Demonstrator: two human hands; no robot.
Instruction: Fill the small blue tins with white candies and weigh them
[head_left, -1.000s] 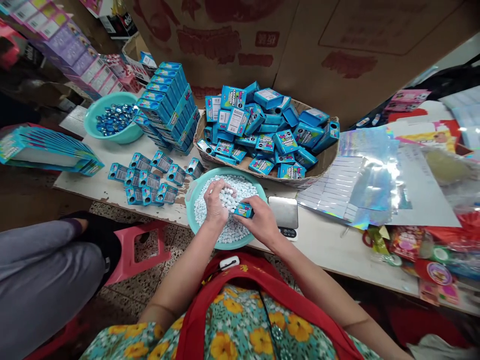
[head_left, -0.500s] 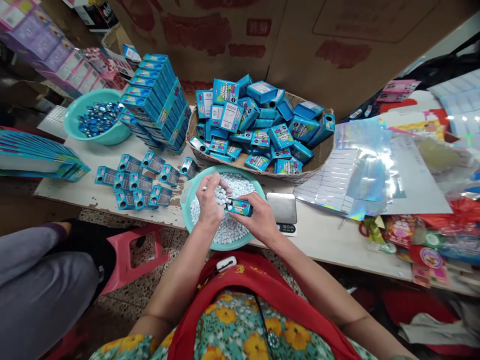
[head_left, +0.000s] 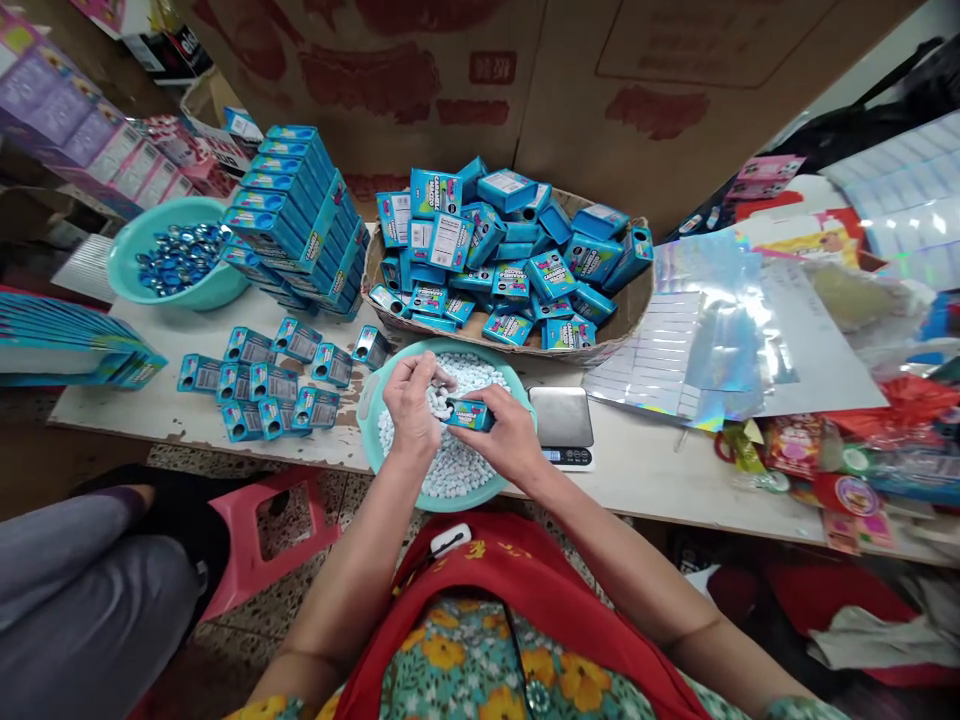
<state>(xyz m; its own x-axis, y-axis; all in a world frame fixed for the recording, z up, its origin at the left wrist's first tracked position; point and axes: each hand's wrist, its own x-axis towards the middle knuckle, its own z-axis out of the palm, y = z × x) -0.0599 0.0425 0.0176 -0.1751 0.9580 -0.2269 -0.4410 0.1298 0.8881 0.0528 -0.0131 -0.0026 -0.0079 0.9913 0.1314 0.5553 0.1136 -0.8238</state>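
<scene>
Over a turquoise bowl point(head_left: 373, 455) of small white candies point(head_left: 459, 467), my right hand point(head_left: 514, 437) grips a small blue candy box point(head_left: 471, 416) lying on its side. My left hand point(head_left: 414, 405) is cupped around a handful of the white candies, held against the box's left end, where the opening faces it. The fingers of the left hand curl over, so part of the handful is hidden. Just right of the bowl sits a digital scale point(head_left: 561, 418) with a metal plate.
Behind the bowl, a cardboard tray point(head_left: 630, 325) holds many blue boxes. Small boxes point(head_left: 251, 380) stand in a group at left, near stacked blue boxes point(head_left: 300, 215) and a bowl point(head_left: 120, 265) of shiny blue pieces. Holographic sheets point(head_left: 712, 340) lie right. Another person's leg point(head_left: 90, 570) and a pink stool point(head_left: 262, 540) are lower left.
The view has shifted slightly, so the table items sit a little further left. My left hand's candies have moved closer to the box opening, and fewer show in the palm.
</scene>
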